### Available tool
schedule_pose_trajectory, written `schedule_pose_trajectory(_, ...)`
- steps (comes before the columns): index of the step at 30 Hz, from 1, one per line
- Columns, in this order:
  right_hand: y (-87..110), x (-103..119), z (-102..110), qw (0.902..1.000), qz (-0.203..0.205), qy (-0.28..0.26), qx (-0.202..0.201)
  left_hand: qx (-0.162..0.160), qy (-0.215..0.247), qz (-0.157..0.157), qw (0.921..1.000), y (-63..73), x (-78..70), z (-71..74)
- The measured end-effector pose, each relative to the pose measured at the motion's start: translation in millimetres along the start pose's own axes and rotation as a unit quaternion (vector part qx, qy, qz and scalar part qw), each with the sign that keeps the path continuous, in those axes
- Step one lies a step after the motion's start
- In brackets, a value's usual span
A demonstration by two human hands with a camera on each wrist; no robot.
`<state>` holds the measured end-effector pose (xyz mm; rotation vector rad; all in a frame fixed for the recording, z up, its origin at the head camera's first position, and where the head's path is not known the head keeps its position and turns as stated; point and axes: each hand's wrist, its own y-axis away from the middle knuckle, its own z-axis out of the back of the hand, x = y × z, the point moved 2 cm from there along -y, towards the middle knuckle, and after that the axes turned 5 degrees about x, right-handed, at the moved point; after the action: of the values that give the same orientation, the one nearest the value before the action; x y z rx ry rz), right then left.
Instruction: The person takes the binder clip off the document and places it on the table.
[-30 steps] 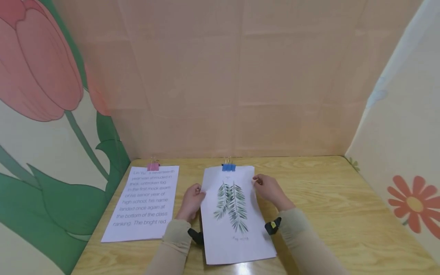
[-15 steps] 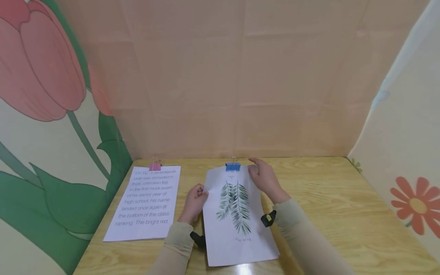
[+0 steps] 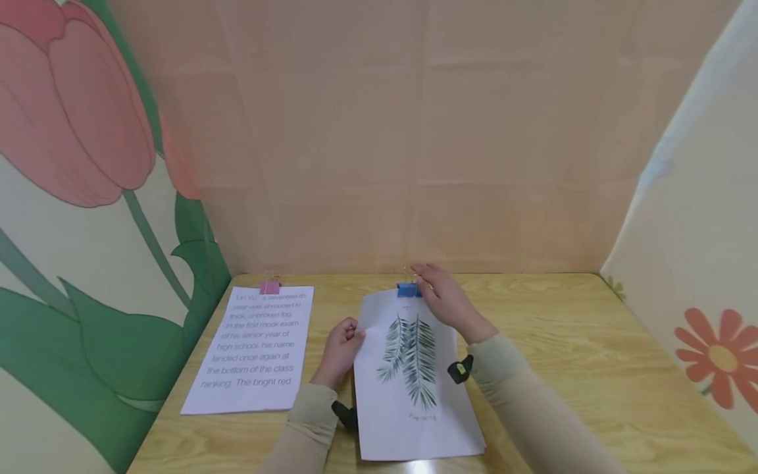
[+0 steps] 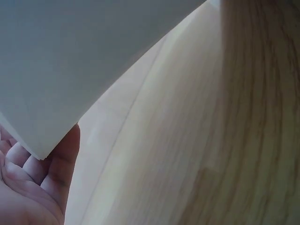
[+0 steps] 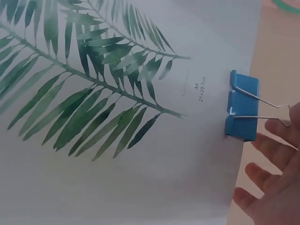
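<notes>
Head: palm-leaf sheets (image 3: 414, 375) on wooden table (image 3: 562, 349), long axis running away from body; blue binder clip (image 3: 407, 289) at far edge. Right hand (image 3: 441, 299) nearer clip, fingers reaching wire handles.

Left wrist: left hand (image 4: 33, 192) pinching sheets' left edge, slightly lifted.

Right wrist: fingers loose, just beside clip handles; contact unclear.

**Open table to the right, walls close behind**

The table (image 3: 562, 342) lies bare to the right of the leaf print sheet (image 3: 414, 388), wide enough for a hand to pass. At the sheet's far edge the blue binder clip (image 3: 407, 289) stands just short of the back wall (image 3: 414, 164); the right hand (image 3: 447, 299) fills that narrow strip. Between the leaf print sheet and the text sheet (image 3: 251, 345) with its pink binder clip (image 3: 269, 287), the left hand (image 3: 340, 349) occupies the gap. The tulip-painted side wall (image 3: 89, 230) closes the left.
</notes>
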<state>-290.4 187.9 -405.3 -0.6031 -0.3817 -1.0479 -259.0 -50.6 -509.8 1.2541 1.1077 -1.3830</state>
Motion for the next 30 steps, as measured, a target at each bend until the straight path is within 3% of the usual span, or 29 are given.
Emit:
schedule_pose_trajectory(6,3.3,1.8,4.3,0.9965,0.004,-0.061,0.057,-0.002,-0.010,-0.003,0.9999,3.0,-1.0,0.6)
schedule_pose_trajectory(16,4.6,-0.9,9.4,0.9931,0.009,-0.100,0.061,0.003,0.002,-0.001,1.0000,3.7,0.0,0.4)
schedule_pose_trajectory(22,4.9,-0.5,15.6,0.9801,-0.016,-0.179,0.084,0.002,0.009,0.011,0.9999,6.3,0.7,-0.8)
schedule_pose_trajectory(30,3.4,-2.2,18.2,0.9693,-0.046,-0.211,0.117,-0.002,0.004,0.001,1.0000,6.0,-1.0,-4.4)
